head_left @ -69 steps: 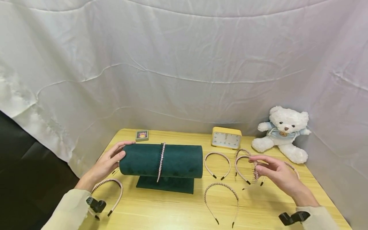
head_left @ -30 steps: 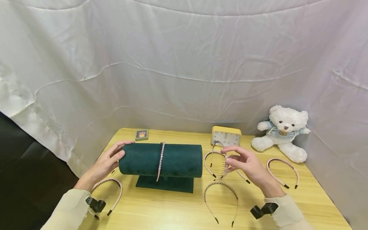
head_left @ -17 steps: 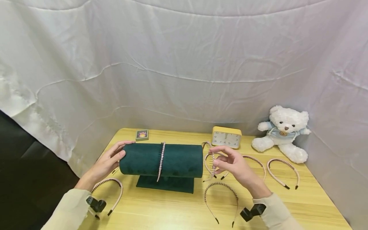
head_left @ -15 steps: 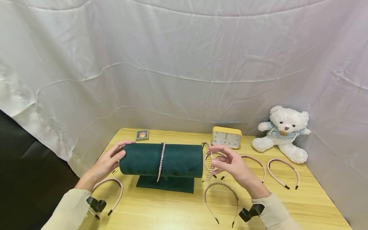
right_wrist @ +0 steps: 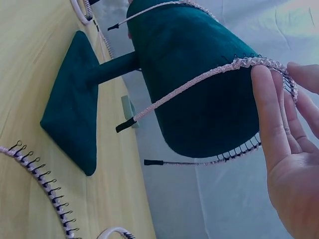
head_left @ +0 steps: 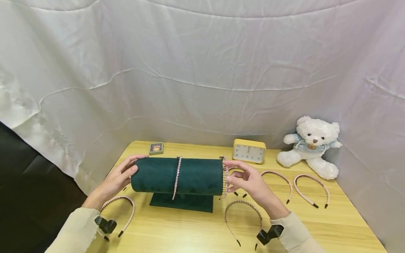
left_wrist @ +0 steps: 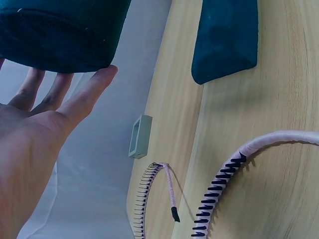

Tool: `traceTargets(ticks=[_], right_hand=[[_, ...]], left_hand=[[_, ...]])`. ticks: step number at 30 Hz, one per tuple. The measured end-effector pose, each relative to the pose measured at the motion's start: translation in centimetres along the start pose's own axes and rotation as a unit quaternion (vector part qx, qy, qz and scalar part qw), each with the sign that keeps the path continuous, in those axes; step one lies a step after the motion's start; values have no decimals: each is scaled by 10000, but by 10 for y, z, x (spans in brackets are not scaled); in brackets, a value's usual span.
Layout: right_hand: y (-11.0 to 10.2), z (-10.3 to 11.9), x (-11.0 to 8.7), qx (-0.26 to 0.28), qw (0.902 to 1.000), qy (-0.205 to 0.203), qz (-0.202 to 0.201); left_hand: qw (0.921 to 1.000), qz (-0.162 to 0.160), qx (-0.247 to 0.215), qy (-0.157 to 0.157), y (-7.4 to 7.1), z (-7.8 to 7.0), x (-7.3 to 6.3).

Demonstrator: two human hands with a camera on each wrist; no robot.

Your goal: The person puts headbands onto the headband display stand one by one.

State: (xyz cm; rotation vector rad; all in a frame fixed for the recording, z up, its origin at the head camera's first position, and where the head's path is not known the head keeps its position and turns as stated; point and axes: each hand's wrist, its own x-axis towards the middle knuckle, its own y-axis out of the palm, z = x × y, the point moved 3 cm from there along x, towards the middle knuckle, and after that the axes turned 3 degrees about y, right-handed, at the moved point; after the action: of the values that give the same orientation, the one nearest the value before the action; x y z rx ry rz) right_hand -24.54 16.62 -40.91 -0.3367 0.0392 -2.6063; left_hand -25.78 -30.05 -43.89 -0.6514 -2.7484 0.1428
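Deep teal all over the display stand [head_left: 199, 175], and the middle headband [head_left: 177, 178] glitters pale pink! The right-end headband [right_wrist: 199, 78] follows suit, pink with black tips and black comb teeth. Far side: a yellow clock [head_left: 249, 151], dark numerals on a pale face, then a white teddy bear [head_left: 317, 133] in a light blue hoodie [head_left: 303, 147]. Streaky yellow wood grain on the table [head_left: 190, 228], silvery grey on the curtain [head_left: 202, 70], cream on the sleeves [head_left: 72, 230].

Loose cream sleeves [head_left: 75, 227], small black wrist-worn cameras [head_left: 109, 227], bare fingers [left_wrist: 85, 97]
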Motion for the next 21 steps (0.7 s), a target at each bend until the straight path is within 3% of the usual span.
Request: traceTargets(ticks=[12, 21], right_hand=[[6, 4, 10, -246, 9994, -150, 169], [5, 2, 15, -1222, 9905, -610, 176]], left_hand=[[9997, -149, 142, -134, 0, 2, -2], [9999, -41, 120, -2, 0, 0, 0]])
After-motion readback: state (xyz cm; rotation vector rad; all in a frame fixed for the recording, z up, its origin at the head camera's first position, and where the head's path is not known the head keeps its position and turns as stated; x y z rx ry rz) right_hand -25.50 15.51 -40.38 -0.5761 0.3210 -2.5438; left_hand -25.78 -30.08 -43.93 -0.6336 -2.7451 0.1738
